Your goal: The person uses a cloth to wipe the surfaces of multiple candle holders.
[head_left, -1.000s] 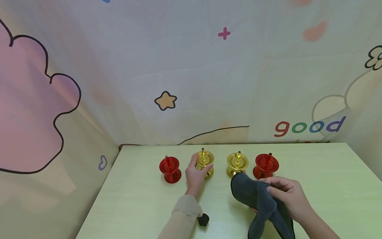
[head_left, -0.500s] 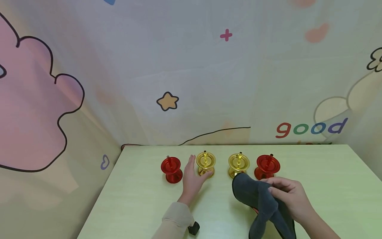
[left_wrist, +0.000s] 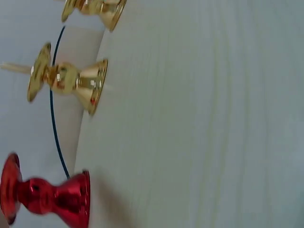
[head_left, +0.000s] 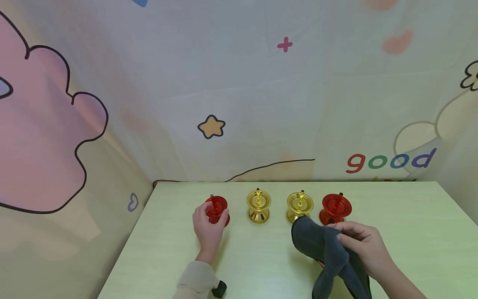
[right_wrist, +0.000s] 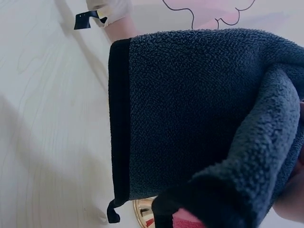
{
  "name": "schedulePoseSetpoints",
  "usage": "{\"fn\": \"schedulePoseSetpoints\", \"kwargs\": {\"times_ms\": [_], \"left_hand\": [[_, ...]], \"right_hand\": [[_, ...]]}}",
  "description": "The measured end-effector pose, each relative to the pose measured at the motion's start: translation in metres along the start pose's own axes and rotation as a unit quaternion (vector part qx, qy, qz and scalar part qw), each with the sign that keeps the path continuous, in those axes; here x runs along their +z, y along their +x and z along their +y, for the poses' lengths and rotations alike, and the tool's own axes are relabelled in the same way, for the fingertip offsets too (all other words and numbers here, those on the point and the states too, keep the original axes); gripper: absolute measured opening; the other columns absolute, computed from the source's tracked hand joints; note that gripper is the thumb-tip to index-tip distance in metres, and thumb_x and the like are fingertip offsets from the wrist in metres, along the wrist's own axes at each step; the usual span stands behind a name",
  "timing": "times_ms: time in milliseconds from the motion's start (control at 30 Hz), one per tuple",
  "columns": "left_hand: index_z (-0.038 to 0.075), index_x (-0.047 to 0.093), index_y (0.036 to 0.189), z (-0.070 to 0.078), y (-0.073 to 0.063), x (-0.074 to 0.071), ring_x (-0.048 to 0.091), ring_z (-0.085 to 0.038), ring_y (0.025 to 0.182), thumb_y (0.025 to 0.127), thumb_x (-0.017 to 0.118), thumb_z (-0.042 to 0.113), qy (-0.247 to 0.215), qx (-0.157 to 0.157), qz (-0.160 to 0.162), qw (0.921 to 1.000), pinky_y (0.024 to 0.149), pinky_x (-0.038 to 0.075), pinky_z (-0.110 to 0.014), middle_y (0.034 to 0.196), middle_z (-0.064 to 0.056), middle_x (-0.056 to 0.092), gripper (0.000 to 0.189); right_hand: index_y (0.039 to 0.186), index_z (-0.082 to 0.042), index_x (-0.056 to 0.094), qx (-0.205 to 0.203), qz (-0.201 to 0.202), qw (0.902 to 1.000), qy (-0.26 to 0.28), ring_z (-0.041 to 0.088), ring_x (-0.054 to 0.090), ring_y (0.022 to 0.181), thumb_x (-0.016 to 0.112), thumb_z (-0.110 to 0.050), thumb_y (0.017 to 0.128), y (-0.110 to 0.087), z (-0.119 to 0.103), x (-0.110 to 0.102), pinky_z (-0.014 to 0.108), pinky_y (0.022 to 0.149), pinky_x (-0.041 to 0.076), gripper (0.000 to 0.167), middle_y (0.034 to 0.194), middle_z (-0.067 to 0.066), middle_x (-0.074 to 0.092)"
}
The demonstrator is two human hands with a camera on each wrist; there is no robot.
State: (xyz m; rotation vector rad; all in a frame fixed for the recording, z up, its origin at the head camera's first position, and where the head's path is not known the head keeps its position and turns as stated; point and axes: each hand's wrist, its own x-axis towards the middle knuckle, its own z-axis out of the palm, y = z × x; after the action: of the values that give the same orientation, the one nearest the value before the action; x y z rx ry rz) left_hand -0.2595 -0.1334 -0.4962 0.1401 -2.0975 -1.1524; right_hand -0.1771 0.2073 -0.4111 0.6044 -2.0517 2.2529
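My left hand [head_left: 210, 233] is at the leftmost red candle holder [head_left: 219, 203], fingers curled at the left of its dish and thumb at the right. That same red holder [left_wrist: 52, 194] stands upright on the table in the left wrist view, mostly free of fingers at its stem. My right hand [head_left: 364, 245] pinches a dark grey cleaning cloth [head_left: 317, 238], bunched and hanging down. Black edging and a patch of red on the cloth [right_wrist: 190, 104] show in the right wrist view. Behind the cloth stand a gold candle holder [head_left: 300, 203] and another red candle holder [head_left: 336, 206].
A second gold candle holder [head_left: 259, 203] stands between the left red one and the other gold one, all in a row near the table's back edge. The pale green table [head_left: 261, 261] meets a printed fabric backdrop [head_left: 254, 95] at the back and left.
My left hand has let go of the left gold candle holder and moved left to the leftmost red one. The right hand keeps the cloth in about the same place.
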Motion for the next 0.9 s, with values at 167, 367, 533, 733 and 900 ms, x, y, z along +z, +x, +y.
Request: {"fn": "schedulePoseSetpoints", "kwargs": {"times_ms": [167, 367, 533, 733, 900], "left_hand": [[0.008, 0.032, 0.135, -0.017, 0.012, -0.005, 0.030, -0.028, 0.126, 0.069, 0.073, 0.037, 0.010, -0.073, -0.081, 0.9940, 0.093, 0.038, -0.053, 0.138, -0.008, 0.035, 0.083], [0.007, 0.019, 0.141, -0.034, 0.019, -0.004, 0.020, -0.028, 0.134, 0.068, 0.073, 0.041, 0.002, -0.139, -0.181, 0.9736, 0.100, 0.033, -0.047, 0.147, -0.009, 0.021, 0.097], [0.004, 0.026, 0.139, -0.040, 0.021, -0.003, 0.027, -0.029, 0.131, 0.066, 0.075, 0.038, -0.003, -0.128, -0.184, 0.9746, 0.099, 0.035, -0.046, 0.143, -0.012, 0.029, 0.094], [0.003, 0.036, 0.134, -0.039, 0.022, -0.004, 0.037, -0.030, 0.125, 0.066, 0.076, 0.033, -0.023, -0.124, -0.171, 0.9772, 0.094, 0.040, -0.046, 0.137, -0.014, 0.039, 0.084], [0.003, 0.038, 0.132, -0.035, 0.020, -0.003, 0.041, -0.029, 0.122, 0.065, 0.077, 0.031, -0.018, -0.123, -0.165, 0.9783, 0.091, 0.043, -0.044, 0.134, -0.013, 0.043, 0.083]], "right_hand": [[0.096, -0.008, 0.066, 0.006, 0.001, 0.9999, -0.009, 0.005, 0.061, 0.087, 0.045, 0.012, 0.084, 0.000, 0.000, 0.000, 0.018, 0.070, 0.051, 0.031, 0.095, -0.010, 0.067], [0.095, -0.008, 0.066, 0.013, 0.002, 0.9999, -0.010, 0.004, 0.061, 0.086, 0.045, 0.011, 0.085, -0.001, 0.000, 0.001, 0.018, 0.070, 0.050, 0.030, 0.094, -0.011, 0.067], [0.095, -0.008, 0.066, 0.014, 0.003, 0.9998, -0.011, 0.004, 0.061, 0.087, 0.046, 0.010, 0.084, -0.001, 0.000, 0.001, 0.018, 0.070, 0.051, 0.029, 0.095, -0.011, 0.067], [0.095, -0.008, 0.066, 0.016, 0.004, 0.9998, -0.010, 0.004, 0.061, 0.086, 0.046, 0.010, 0.085, -0.001, 0.000, 0.002, 0.018, 0.071, 0.050, 0.029, 0.095, -0.011, 0.067], [0.096, -0.008, 0.066, 0.014, 0.005, 0.9999, -0.005, 0.004, 0.061, 0.085, 0.045, 0.011, 0.085, -0.001, 0.002, 0.001, 0.017, 0.072, 0.050, 0.031, 0.095, -0.011, 0.067]]}}
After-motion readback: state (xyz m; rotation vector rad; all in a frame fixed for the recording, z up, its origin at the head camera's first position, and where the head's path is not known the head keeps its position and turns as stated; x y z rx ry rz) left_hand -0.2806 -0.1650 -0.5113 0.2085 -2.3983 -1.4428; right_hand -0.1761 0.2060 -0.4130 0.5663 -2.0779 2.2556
